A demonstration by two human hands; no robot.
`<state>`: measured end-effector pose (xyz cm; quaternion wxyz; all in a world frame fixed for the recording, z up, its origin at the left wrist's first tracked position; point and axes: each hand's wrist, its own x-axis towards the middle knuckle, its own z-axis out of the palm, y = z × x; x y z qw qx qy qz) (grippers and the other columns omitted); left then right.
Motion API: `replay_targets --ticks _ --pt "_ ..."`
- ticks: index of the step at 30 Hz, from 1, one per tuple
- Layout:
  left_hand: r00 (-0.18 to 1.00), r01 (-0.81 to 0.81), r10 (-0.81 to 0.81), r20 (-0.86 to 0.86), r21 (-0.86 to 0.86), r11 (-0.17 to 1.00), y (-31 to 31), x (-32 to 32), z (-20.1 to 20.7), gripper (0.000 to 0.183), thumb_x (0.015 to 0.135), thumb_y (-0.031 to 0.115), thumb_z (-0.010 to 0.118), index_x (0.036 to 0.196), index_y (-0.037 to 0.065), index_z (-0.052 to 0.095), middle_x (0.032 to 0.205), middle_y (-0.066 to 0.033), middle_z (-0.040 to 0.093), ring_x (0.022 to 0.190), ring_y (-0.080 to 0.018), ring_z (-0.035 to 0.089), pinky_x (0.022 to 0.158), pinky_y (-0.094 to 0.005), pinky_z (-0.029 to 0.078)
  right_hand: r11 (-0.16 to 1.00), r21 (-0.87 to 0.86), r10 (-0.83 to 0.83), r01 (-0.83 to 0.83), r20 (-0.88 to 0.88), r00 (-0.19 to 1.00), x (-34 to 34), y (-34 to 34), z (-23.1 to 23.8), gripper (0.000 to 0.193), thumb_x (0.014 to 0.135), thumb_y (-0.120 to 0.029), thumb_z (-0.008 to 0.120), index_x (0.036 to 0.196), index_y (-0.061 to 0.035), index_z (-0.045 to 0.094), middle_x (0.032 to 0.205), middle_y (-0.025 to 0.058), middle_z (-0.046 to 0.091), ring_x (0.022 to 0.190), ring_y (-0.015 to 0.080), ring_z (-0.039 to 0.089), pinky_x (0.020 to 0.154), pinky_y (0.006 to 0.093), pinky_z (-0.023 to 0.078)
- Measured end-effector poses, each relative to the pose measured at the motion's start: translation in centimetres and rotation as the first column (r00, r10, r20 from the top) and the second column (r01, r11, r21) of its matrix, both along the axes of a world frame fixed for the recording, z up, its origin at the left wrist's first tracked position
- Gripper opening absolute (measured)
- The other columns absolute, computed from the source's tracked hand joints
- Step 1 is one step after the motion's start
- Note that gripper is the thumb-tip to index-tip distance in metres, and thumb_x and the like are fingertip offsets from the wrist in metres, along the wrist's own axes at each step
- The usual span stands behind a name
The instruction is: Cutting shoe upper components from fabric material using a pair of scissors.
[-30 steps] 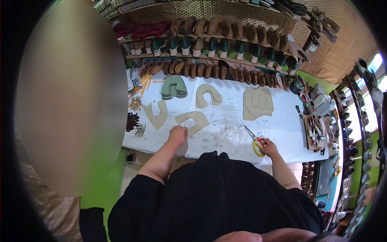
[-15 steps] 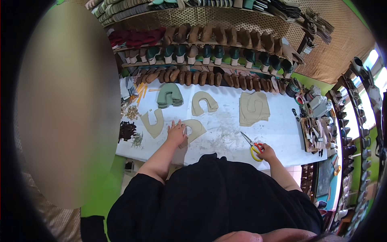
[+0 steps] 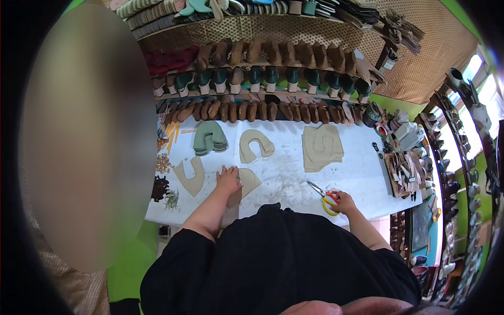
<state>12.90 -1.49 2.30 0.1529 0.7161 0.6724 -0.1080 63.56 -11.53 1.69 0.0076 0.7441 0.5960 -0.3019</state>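
You're standing in a shoemaking workshop: shelves (image 3: 273, 97) packed with rows of shoe lasts (image 3: 247, 111) and half-made shoes (image 3: 270, 76) line the wall, and tan U-shaped cut pieces (image 3: 254, 146) lie across your white desk (image 3: 357, 173).

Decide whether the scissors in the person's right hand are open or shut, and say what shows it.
Open, slightly: the scissors in the right hand show two blades parting into a narrow V over the white table.

The left hand (image 3: 229, 180) presses flat on a tan cut-out piece (image 3: 247, 184) on the white table (image 3: 362, 178). The right hand (image 3: 345, 202) grips red-and-yellow-handled scissors (image 3: 324, 195).
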Motion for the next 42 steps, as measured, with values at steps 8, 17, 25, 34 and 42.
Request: replay_targets --ticks 8,17,25,34,42 --pt "0.999 0.04 -0.04 0.019 0.035 0.999 0.7 -0.1 -0.1 0.073 0.076 0.041 0.078 0.139 0.018 0.051 0.138 -0.008 0.05 0.137 -0.0328 0.038 0.116 -0.0631 0.02 0.998 0.003 0.059 -0.061 0.166 0.984 -1.7 -1.2 1.7 0.087 0.068 -0.042 0.084 0.141 -0.0155 0.046 0.143 0.0076 0.046 0.136 0.0273 0.041 0.109 0.0544 0.035" --pt "0.972 0.17 -0.172 0.161 0.022 0.985 0.1 2.4 1.6 0.034 0.073 0.027 0.075 0.105 0.017 0.068 0.111 -0.0069 0.066 0.117 -0.0306 0.056 0.112 -0.0665 0.022 0.982 0.004 0.178 -0.189 0.316 0.932 -3.3 -3.1 -1.8 0.079 0.098 -0.044 0.046 0.159 -0.0181 0.004 0.167 0.0057 0.002 0.154 0.0269 0.001 0.116 0.0674 0.005" --pt "0.947 0.29 -0.297 0.124 0.071 0.954 0.0 3.7 2.8 0.023 0.076 0.03 0.068 0.092 0.015 0.071 0.095 -0.01 0.071 0.101 -0.0318 0.065 0.11 -0.0668 0.025 0.979 -0.069 0.203 -0.191 0.321 0.925 -3.9 -2.4 -0.9 0.079 0.099 -0.048 0.042 0.159 -0.0188 0.0 0.167 0.005 -0.001 0.153 0.0278 -0.002 0.114 0.0704 0.004" --pt "0.747 0.113 -0.425 0.511 0.533 0.838 -3.6 7.1 19.2 0.024 0.083 0.029 0.071 0.091 0.006 0.072 0.078 -0.0117 0.065 0.075 -0.0268 0.063 0.074 -0.0382 0.05 0.982 -0.112 0.181 -0.155 0.271 0.945 -3.5 -2.5 -1.0 0.082 0.098 -0.049 0.045 0.159 -0.0206 -0.003 0.167 0.0057 -0.005 0.153 0.0284 -0.004 0.115 0.069 0.006" --pt "-0.111 -0.57 0.291 0.95 -0.301 0.764 -2.3 8.0 13.3 0.041 0.089 0.039 0.07 0.108 0.002 0.069 0.09 -0.0055 0.067 0.078 -0.0155 0.06 0.067 -0.0352 0.048 0.978 -0.145 0.183 -0.149 0.261 0.948 -3.3 -2.8 -0.9 0.082 0.098 -0.048 0.043 0.159 -0.0205 -0.006 0.166 0.0074 -0.008 0.153 0.0308 -0.003 0.116 0.067 0.009"
